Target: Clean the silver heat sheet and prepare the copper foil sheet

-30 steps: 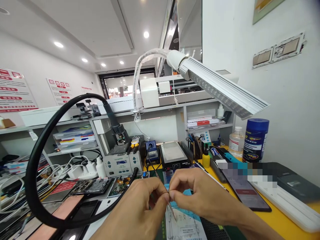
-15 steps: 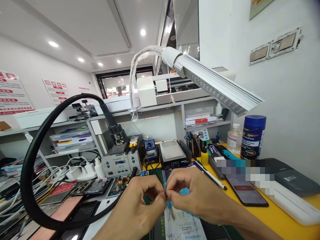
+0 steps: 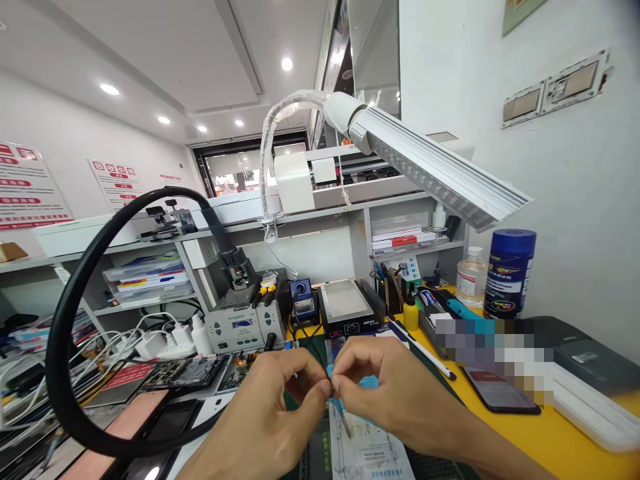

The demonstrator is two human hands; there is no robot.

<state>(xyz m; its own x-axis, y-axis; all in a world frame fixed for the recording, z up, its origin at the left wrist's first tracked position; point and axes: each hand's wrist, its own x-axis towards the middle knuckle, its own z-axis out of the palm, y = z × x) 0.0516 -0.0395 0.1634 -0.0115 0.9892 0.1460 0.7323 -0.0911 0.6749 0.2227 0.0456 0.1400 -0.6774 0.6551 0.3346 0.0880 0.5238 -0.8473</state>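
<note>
Because the left hand [image 3: 273, 407] and right hand [image 3: 385, 393] pinch shut on one tiny part [image 3: 331, 385], fingertips touching above the printed sheet [image 3: 367, 450], a slip could flick it away. It might vanish among the clutter on the tabletop [image 3: 560, 440].

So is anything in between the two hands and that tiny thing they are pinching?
No. The left hand and right hand meet fingertip to fingertip on the small thin piece, too tiny to identify. Nothing visible lies between them; the blue-and-white sheet lies underneath.
</note>
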